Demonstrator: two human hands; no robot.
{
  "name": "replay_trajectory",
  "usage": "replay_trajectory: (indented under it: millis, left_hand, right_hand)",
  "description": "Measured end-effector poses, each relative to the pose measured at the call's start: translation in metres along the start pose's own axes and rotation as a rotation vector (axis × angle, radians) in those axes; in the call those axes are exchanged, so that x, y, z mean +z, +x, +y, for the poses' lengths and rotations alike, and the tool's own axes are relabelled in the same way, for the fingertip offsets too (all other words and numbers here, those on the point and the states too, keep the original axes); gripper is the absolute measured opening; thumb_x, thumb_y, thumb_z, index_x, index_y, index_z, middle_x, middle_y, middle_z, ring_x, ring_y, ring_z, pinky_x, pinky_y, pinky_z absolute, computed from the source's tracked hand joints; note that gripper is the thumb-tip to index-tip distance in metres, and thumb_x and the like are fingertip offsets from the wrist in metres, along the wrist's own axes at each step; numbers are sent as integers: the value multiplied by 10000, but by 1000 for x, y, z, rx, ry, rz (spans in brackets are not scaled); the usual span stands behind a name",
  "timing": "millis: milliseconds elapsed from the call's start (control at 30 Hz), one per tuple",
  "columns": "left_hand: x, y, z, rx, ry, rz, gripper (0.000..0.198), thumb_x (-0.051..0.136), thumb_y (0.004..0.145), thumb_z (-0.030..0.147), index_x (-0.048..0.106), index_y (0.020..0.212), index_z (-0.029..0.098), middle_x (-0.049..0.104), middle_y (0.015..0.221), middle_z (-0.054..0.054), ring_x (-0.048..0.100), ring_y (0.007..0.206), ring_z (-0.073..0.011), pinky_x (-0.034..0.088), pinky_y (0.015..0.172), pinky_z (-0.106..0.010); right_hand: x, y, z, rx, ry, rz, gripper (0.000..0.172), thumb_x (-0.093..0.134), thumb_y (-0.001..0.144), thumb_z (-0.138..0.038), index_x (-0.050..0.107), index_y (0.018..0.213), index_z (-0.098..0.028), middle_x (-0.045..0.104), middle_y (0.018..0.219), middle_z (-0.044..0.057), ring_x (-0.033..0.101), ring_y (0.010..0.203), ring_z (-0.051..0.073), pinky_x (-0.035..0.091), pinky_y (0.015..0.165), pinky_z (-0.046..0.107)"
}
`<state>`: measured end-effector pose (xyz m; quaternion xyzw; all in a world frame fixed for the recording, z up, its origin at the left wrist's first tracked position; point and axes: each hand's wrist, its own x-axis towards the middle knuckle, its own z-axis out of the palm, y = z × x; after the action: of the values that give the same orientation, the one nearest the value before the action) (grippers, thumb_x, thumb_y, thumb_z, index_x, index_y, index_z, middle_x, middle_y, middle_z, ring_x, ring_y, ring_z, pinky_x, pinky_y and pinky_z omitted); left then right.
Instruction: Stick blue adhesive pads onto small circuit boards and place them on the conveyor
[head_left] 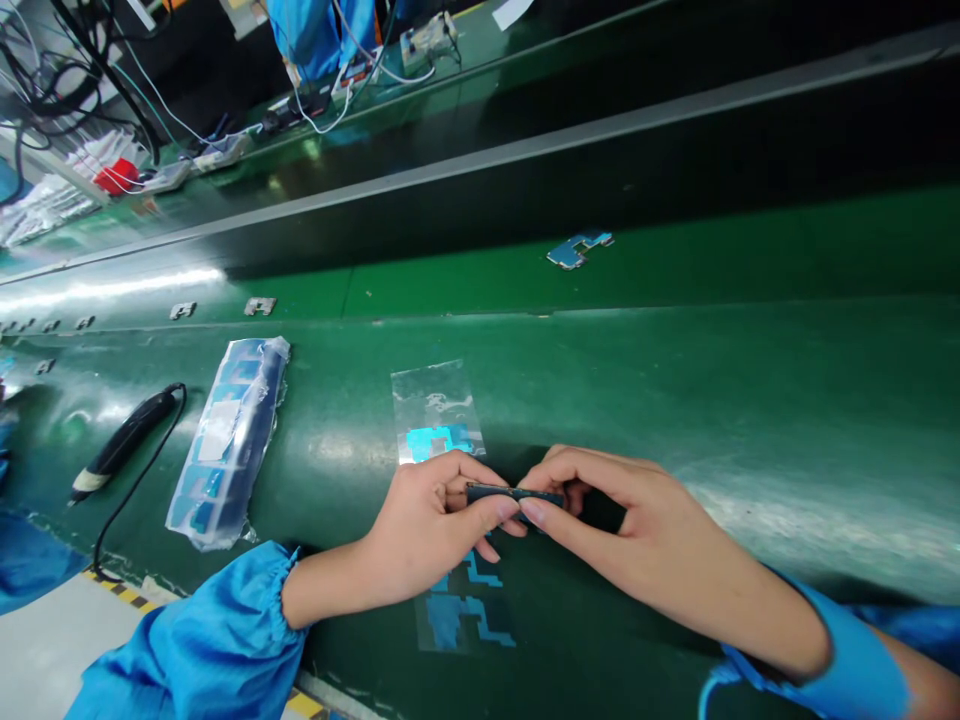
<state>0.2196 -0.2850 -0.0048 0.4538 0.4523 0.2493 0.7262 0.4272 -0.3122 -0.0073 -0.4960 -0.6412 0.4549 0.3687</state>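
Note:
My left hand [424, 525] and my right hand [622, 510] meet over the green bench, pinching a thin dark circuit board [491, 491] between thumbs and fingers. It is seen nearly edge-on, so its faces are hidden. Behind my left hand lies a clear film sheet [429, 390] bearing a bright blue cut-out sticker [431, 440]. More blue cut-out pieces [444, 622] on clear film show below the hands, partly covered by my left fingers. Both thumbs press along the board's near edge, close together.
To the left lie a clear plastic bag of blue sheets [229, 445] and a black corded pen-shaped tool [131, 440]. A blue circuit board [577, 250] rests on the strip behind; several small boards [260, 306] line it farther left. Cables [67, 70] crowd the upper left.

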Motion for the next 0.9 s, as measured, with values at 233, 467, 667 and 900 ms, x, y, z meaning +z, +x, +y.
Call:
replay_trajectory:
  millis: [233, 467, 667, 900]
  left_hand:
    - [-3, -2, 4, -34, -3, -47, 349, 854, 867, 421, 681, 919, 122, 762, 777, -64, 796, 786, -177, 627, 541, -170]
    - [-2, -2, 8, -22, 29, -24, 473, 808, 883, 570, 702, 925, 111, 727, 780, -60, 789, 734, -191, 616, 485, -184]
    - [-7, -2, 10, -59, -26, -102, 726, 620, 923, 786, 729, 1037, 77, 787, 870, -144, 820, 787, -227, 655, 544, -219]
    - [-4, 3, 8, -135, -41, -41, 596, 892, 778, 579, 674, 1078, 113, 778, 779, -60, 811, 700, -201, 624, 502, -186]
  right_hand:
    - [-1, -1, 0, -90, -43, -11, 189, 630, 1007, -284, 725, 845, -263, 700, 783, -9, 597, 664, 169, 463, 611, 311]
    - [-2, 1, 0, 38, -40, -91, 223, 596, 1009, -317, 752, 857, -268, 742, 802, -6, 589, 680, 179, 467, 631, 325]
    - [-5, 6, 2, 181, 29, -82, 222, 642, 925, -423, 798, 882, -269, 703, 666, -16, 578, 589, 173, 418, 531, 300]
    - [-5, 8, 0, 269, 92, -96, 423, 512, 1007, -571, 745, 1112, -235, 756, 822, 37, 679, 662, 207, 528, 604, 333]
